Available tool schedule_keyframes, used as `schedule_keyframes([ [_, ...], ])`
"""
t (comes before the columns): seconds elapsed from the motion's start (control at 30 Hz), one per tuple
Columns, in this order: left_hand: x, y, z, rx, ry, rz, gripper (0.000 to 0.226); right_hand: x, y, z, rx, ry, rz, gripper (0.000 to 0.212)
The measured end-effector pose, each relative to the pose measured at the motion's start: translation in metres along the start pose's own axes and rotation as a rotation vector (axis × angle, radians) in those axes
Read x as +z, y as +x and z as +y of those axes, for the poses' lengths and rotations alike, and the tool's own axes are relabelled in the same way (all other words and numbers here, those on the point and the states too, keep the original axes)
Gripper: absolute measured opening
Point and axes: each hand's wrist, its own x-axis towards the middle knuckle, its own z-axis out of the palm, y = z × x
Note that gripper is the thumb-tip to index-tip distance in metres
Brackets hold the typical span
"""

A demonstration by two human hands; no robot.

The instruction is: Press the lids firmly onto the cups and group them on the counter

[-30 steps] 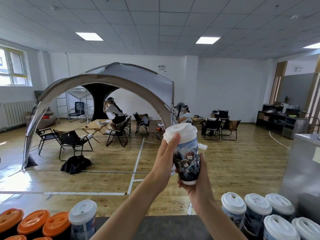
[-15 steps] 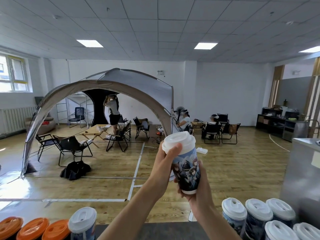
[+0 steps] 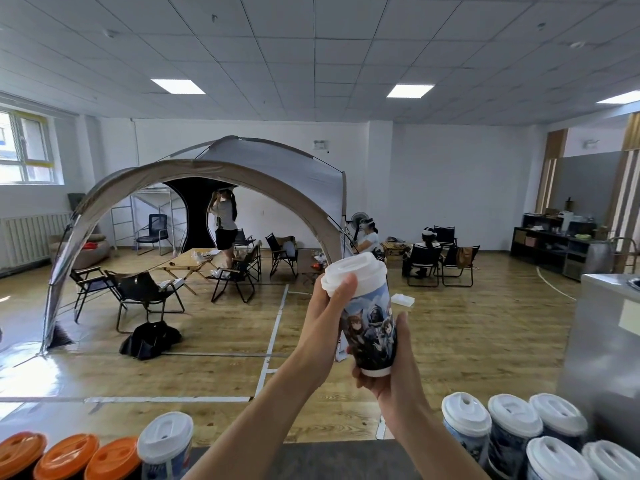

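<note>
Above counter (image 3: 329, 460) — left hand (image 3: 327, 318), right hand (image 3: 393, 370) fingers curled round cup (image 3: 372, 327); lidded cups (image 3: 514, 424) flanking.

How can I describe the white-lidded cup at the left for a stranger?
Find the dark counter along the bottom edge. At its left stands a row of orange lids. The cup ends that row on the right, the only white-topped one there.

A grey arched tent (image 3: 270, 168) stands on the wooden floor (image 3: 485, 341) at far left. Under it are black folding chairs (image 3: 145, 292) and a low wooden table (image 3: 187, 263). One person (image 3: 223, 220) stands beneath the arch, and two seated people (image 3: 369, 237) are to its right. A black bag (image 3: 150, 339) lies on the floor, left of a white tape line (image 3: 273, 337). A dark shelf unit (image 3: 554, 247) lines the far right wall.
</note>
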Motion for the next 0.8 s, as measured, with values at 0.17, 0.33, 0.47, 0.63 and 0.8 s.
schedule_keyframes([
  [0.17, 0.003, 0.002, 0.004, 0.0, -0.02, 0.075, 0.086, 0.004, -0.002, 0.006, -0.061, 0.08, -0.049, 0.101],
  [0.33, -0.002, 0.002, 0.006, -0.044, -0.057, -0.07, 0.069, -0.001, -0.002, 0.003, 0.03, 0.164, -0.169, 0.071],
  [0.47, 0.004, 0.002, 0.0, -0.036, -0.025, -0.004, 0.081, 0.0, -0.001, 0.005, 0.039, 0.227, -0.181, 0.067],
  [0.63, 0.005, 0.004, -0.002, -0.022, -0.019, -0.006, 0.074, -0.004, 0.002, 0.003, 0.075, 0.208, -0.189, 0.071],
  [0.8, 0.002, 0.006, -0.005, -0.02, -0.078, 0.001, 0.072, -0.006, -0.002, 0.003, 0.154, 0.25, -0.22, 0.071],
])
